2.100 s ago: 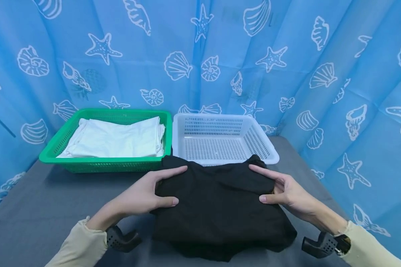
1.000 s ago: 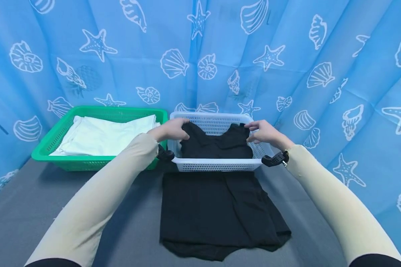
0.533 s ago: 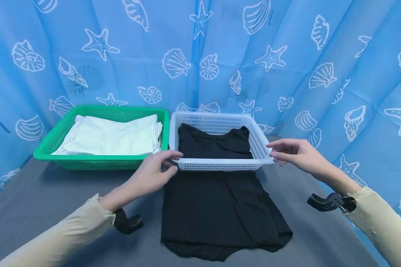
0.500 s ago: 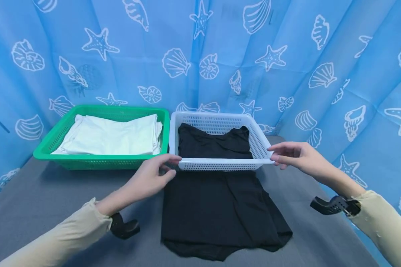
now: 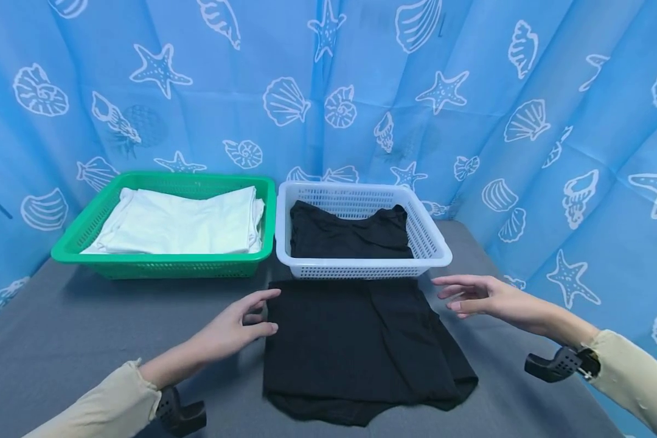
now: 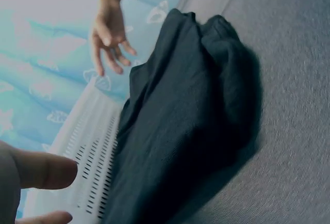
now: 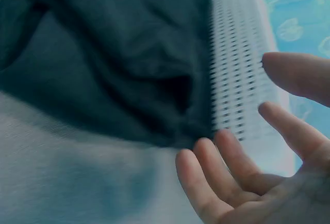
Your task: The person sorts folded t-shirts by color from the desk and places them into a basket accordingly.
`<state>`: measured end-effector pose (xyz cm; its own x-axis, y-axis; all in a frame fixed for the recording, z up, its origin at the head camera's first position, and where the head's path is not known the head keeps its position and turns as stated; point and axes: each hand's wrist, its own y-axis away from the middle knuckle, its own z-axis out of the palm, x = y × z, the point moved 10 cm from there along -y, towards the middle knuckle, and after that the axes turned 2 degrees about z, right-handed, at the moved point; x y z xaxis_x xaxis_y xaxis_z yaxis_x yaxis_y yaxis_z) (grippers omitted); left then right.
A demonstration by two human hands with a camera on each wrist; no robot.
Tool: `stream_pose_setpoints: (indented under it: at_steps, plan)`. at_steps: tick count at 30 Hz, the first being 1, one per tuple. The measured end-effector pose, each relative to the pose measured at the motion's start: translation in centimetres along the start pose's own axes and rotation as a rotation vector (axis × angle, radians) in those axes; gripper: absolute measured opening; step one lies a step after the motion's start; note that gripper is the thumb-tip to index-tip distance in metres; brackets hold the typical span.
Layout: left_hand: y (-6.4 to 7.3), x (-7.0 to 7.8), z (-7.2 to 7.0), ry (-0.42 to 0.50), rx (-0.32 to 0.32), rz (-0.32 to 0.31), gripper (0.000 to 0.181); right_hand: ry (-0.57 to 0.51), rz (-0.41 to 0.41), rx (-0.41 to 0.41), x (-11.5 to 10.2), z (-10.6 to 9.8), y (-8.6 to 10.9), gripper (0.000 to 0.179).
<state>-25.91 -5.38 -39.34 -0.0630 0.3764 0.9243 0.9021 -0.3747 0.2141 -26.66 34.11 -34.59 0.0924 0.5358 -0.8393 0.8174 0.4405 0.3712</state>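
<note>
On the grey table lies a folded black garment point(image 5: 356, 347), its far edge close to the white basket. My left hand point(image 5: 224, 328) is at the garment's left edge, thumb and fingers spread apart and holding nothing. On the other side, my right hand point(image 5: 493, 301) hovers beside the far right corner with relaxed fingers, also holding nothing. In the right wrist view its fingertips point(image 7: 202, 152) come right up to the black cloth. A second folded black garment point(image 5: 350, 234) lies inside the white plastic basket point(image 5: 364, 263).
A green basket point(image 5: 170, 258) with folded white cloth point(image 5: 180, 222) stands to the left of the white one. Behind both hangs a blue curtain point(image 5: 306, 55) with a seashell print. The grey tabletop point(image 5: 44, 340) extends to either side of the garment.
The upper black garment went from between both hands into the white basket and was let go. Both hands then drew back past the basket's front to the sides of the garment on the table.
</note>
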Motion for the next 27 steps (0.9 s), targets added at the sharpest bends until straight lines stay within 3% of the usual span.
stream_pose_setpoints:
  at_steps: [5,8,12,20,27]
  plan:
    - [0.0,-1.4,0.1,0.217,-0.034,-0.076,0.065,-0.160,0.052,-0.041,2.2,0.6,-0.7,0.059]
    - [-0.2,-1.7,0.4,0.284,-0.056,-0.073,0.066,-0.255,0.052,-0.083,2.9,1.0,-1.1,0.058]
    - [-0.4,-2.0,0.6,0.329,-0.062,-0.067,0.066,-0.338,0.067,-0.121,3.7,1.4,-1.7,0.060]
    - [-0.9,-1.9,2.1,0.340,-0.122,-0.080,0.067,-0.350,0.079,-0.058,4.8,0.5,-2.2,0.060]
    - [-1.6,-2.0,3.6,0.432,-0.209,-0.079,0.072,-0.470,0.087,-0.154,4.9,1.6,-2.4,0.057]
